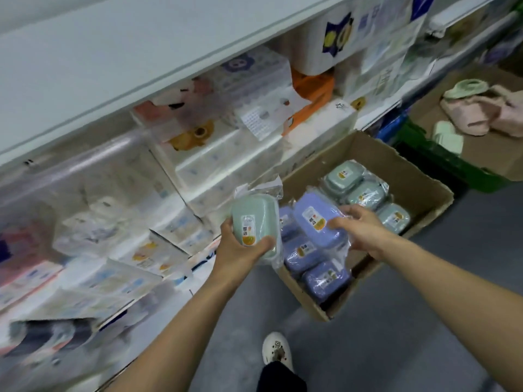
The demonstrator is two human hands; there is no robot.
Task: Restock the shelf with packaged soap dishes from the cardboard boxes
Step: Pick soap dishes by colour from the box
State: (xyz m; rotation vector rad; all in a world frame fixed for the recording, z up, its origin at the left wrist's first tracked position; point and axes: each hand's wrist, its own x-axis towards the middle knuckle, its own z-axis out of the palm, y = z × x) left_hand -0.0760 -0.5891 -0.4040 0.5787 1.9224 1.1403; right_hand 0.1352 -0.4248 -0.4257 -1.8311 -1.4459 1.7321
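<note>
While your left hand grips the green dish, fingers curled round its lower end, your right hand pinches the purple dish by its right edge, just above the box. The green dish stands with its long axis nearly upright, wrapper tail at the top; the purple one tilts, long axis running up-left to down-right. The shelf lies to your left, so your left hand is the nearer: that dish likely goes first, turned to match the stacked packs. More purple and green dishes lie in the box.
</note>
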